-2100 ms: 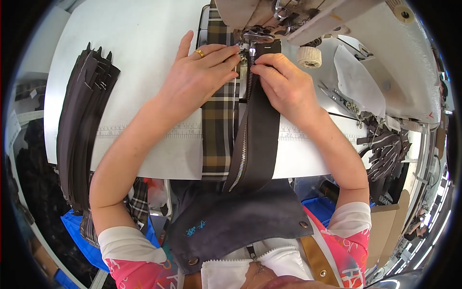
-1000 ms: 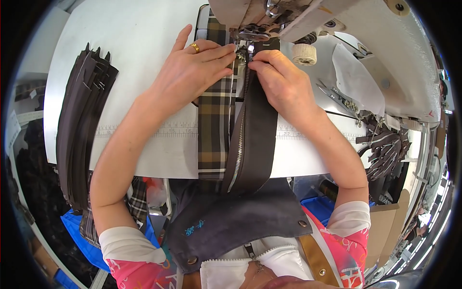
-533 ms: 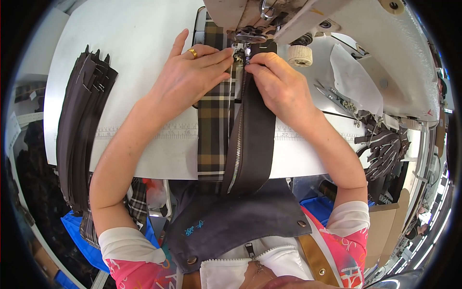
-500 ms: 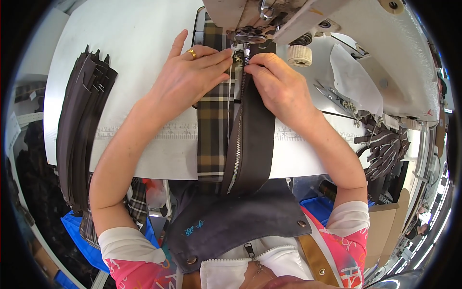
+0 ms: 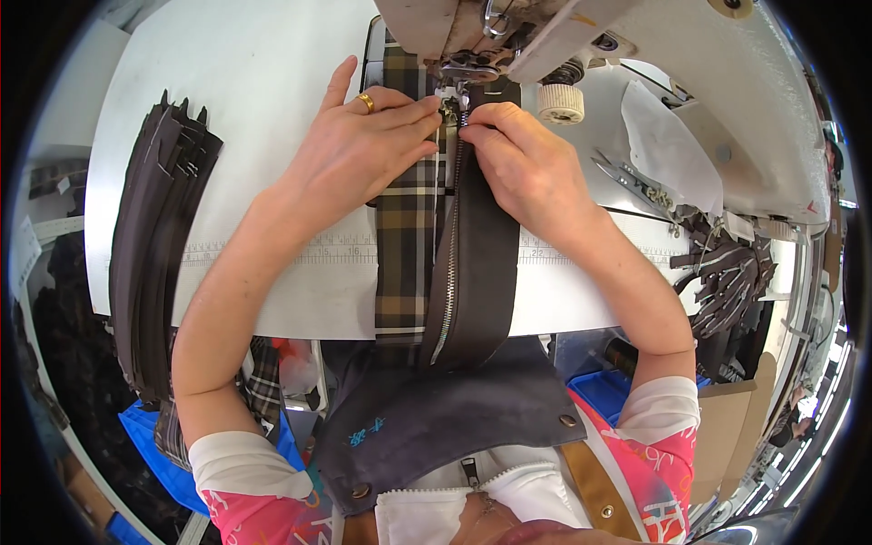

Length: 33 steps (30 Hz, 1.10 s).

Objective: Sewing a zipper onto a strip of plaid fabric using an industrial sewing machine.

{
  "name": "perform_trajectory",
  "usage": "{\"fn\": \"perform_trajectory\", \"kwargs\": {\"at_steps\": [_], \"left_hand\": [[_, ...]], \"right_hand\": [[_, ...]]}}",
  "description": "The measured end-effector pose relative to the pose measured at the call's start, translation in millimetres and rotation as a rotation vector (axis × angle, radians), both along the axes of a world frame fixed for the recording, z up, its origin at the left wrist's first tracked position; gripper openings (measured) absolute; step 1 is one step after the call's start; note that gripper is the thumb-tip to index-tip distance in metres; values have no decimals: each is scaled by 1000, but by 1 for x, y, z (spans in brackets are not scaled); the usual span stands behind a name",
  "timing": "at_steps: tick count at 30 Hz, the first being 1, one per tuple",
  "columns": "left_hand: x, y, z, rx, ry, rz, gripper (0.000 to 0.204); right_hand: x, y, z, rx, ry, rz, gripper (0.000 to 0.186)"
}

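My left hand (image 5: pixel 359 150), a gold ring on one finger, lies flat with its fingers stretched over a brown, black and white plaid fabric strip (image 5: pixel 402 282). Its fingertips reach to the presser foot (image 5: pixel 450 98) of a sewing machine (image 5: pixel 718 154). On the other side of the foot, my right hand (image 5: pixel 536 173) pinches the edge of a dark brown zipper (image 5: pixel 450 282), thumb against forefinger. The metal teeth run from the foot toward me. Dark brown fabric (image 5: pixel 490 272) lies under my right hand and hangs over the table's front edge.
A stack of dark strips (image 5: pixel 163 218) drapes over the table's left side. Right of the machine foot are scissors (image 5: pixel 631 186), a white sheet (image 5: pixel 663 150) and a bundle of dark zipper strips (image 5: pixel 727 272). A printed ruler (image 5: pixel 309 252) crosses the white table (image 5: pixel 245 100).
The fabric and zipper have shifted very slightly within the view. Both hands keep nearly the same pose beside the presser foot.
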State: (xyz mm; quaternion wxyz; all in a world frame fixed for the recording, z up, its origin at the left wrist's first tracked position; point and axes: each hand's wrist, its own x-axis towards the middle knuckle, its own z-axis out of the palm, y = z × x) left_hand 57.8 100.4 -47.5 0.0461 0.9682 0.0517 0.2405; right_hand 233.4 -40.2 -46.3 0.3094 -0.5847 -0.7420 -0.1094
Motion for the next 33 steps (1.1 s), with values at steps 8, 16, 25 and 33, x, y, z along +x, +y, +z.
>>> {"fn": "perform_trajectory", "kwargs": {"at_steps": [8, 16, 25, 33], "left_hand": [[2, -4, -5, -6, -49, 37, 27], [-15, -23, 0, 101, 7, 30, 28], [-56, -89, -1, -84, 60, 36, 29], [-15, -26, 3, -93, -90, 29, 25]], "right_hand": [[-1, 0, -2, -11, 52, -21, 20], [1, -3, -10, 55, 77, 39, 23], [-8, -3, -3, 18, -84, -17, 24], [-9, -4, -7, 27, -97, -26, 32]]}}
